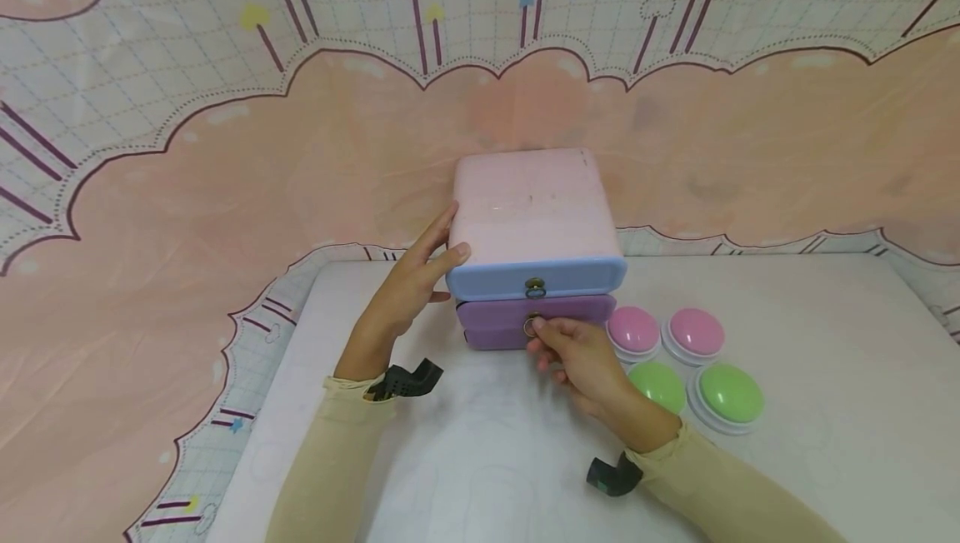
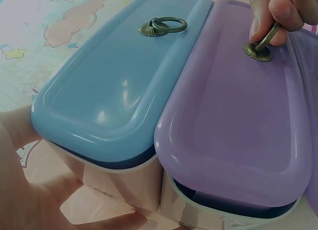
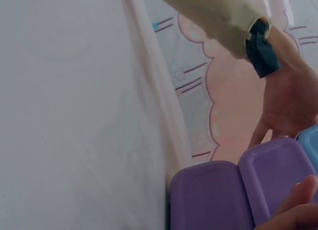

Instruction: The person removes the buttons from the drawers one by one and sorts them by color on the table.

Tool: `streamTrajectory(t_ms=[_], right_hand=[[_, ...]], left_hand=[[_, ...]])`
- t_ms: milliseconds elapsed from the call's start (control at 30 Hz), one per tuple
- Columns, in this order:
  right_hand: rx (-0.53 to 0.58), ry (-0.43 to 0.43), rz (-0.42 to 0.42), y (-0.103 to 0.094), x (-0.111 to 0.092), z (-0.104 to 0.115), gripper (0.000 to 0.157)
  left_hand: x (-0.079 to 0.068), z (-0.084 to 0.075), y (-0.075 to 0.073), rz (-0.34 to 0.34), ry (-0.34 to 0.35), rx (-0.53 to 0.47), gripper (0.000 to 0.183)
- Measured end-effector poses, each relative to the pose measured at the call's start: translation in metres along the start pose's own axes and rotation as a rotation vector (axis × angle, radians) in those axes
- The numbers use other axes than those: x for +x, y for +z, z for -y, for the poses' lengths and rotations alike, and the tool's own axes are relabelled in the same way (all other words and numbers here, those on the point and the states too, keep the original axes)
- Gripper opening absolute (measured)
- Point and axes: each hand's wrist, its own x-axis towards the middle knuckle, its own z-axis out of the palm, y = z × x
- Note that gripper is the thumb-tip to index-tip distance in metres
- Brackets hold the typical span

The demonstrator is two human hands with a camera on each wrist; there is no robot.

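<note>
A small drawer box with a pale pink top [image 1: 525,206] stands at the back of the table. Its uppermost drawer front is blue [image 1: 491,281], with purple drawer fronts [image 1: 495,314] below. My left hand [image 1: 405,289] rests against the box's left side, fingers spread and thumb at the top edge. Between thumb and fingertips, my right hand [image 1: 588,360] pinches the brass ring pull [image 2: 269,36] of the upper purple drawer. The blue drawer's ring pull [image 2: 169,25] hangs free. In the left wrist view a narrow dark gap shows behind the purple front's edge.
Right of the box, beside my right forearm, sit two pink domed buttons [image 1: 697,332] and two green domed buttons [image 1: 730,393] on white bases. A patterned cloth [image 1: 360,151] hangs close behind the box. The white tabletop [image 1: 465,460] extends in front.
</note>
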Motion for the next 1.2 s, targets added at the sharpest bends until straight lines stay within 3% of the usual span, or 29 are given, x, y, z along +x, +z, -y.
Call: streamTrajectory(t_ms=[400,1200], right_hand=[[-0.024,0.000,-0.003,-0.002,-0.002,-0.003,0.034],[-0.020,0.087,0.023,-0.015,-0.007,-0.022,0.034]], left_hand=[[0.000,0.000,0.001,0.001,-0.003,-0.007,0.067],[0.001,0.002,0.000,0.003,-0.004,0.007,0.066]])
